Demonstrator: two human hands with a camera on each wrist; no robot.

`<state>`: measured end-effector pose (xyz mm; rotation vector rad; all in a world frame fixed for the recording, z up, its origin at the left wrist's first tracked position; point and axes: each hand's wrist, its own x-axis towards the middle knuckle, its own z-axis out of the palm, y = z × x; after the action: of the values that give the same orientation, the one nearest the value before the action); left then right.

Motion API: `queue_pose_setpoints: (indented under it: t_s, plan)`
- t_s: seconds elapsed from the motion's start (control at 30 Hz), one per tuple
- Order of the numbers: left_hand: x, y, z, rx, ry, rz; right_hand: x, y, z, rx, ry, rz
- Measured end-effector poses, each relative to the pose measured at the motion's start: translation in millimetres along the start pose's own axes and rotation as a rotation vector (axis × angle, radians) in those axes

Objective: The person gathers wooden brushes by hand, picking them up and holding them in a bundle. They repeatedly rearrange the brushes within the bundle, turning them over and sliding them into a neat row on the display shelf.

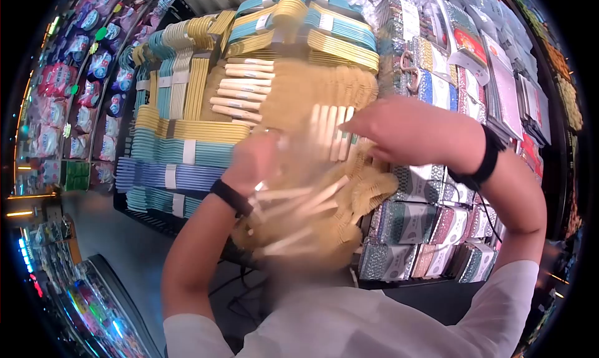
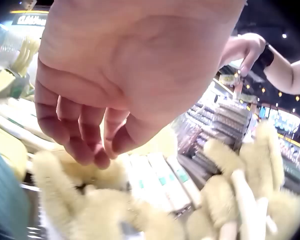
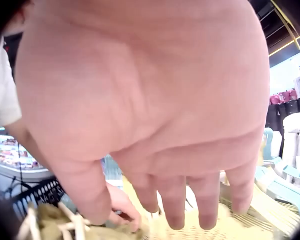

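Observation:
Tan, bristly brushes (image 1: 312,86) with pale wooden handles are stacked in the middle of the display in the head view. My right hand (image 1: 399,130) reaches over them, its fingertips right at an upright row of handles (image 1: 331,130). In the right wrist view the fingers (image 3: 175,212) of that hand point down, fairly straight. My left hand (image 1: 253,161) is blurred, beside the brush pile. From its wrist camera, the left fingers (image 2: 80,145) hang loosely bent, their tips right at a fuzzy brush head (image 2: 105,175). Loose brushes (image 1: 306,199) lie at angles nearest my body.
Bundled yellow, teal and blue hangers (image 1: 181,152) fill the left side and back. Packaged, patterned goods (image 1: 418,224) stand in stacks on the right. A black basket edge (image 3: 37,195) shows beside the brushes. Hanging packets (image 1: 56,80) line the far left.

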<state>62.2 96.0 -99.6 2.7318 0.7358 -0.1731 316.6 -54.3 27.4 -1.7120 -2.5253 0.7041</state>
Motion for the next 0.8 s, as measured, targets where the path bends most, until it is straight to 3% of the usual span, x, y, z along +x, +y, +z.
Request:
queue_pose_setpoints:
  t_s: [0.03, 0.1, 0.13, 0.17, 0.23, 0.27, 0.33, 0.53, 0.63, 0.8]
  plan:
    - [-8.6, -8.8, 1.9, 0.077, 0.080, 0.003, -9.2, -21.4, -3.5, 0.020, 0.038, -0.009]
    - [-11.1, -31.7, 20.6, 0.302, 0.158, 0.259, -26.9, -55.5, 5.6, 0.161, 0.315, -0.122]
    - [-9.4, -40.7, 32.9, 0.413, 0.199, 0.388, -31.0, -78.7, -1.0, 0.250, 0.188, -0.044]
    - [-8.5, -48.2, 48.6, 0.456, 0.197, 0.368, -35.8, -97.2, 1.8, 0.287, 0.181, 0.031]
    - [-1.8, -60.3, 66.7, 0.550, 0.201, 0.328, -40.3, -118.0, 30.5, 0.252, 0.296, -0.079]
    - [4.9, -55.5, 60.9, 0.524, 0.055, 0.275, -44.2, -130.7, 37.6, 0.321, 0.273, 0.019]
    - [4.3, -42.5, 31.5, 0.539, 0.047, 0.274, -51.6, -153.0, 49.8, 0.467, 0.225, 0.219]
    - [-45.0, -9.3, -62.4, 0.571, 0.234, 0.352, -54.2, -172.9, 90.8, 0.518, 0.441, 0.288]
    - [-78.5, 4.1, -101.7, 0.439, 0.336, 0.366, -35.9, -184.7, 109.1, 0.592, 0.407, 0.413]
    - [-151.1, 47.2, -162.5, 0.155, 0.302, 0.368, 7.0, -206.5, 123.4, 0.447, 0.840, 0.328]
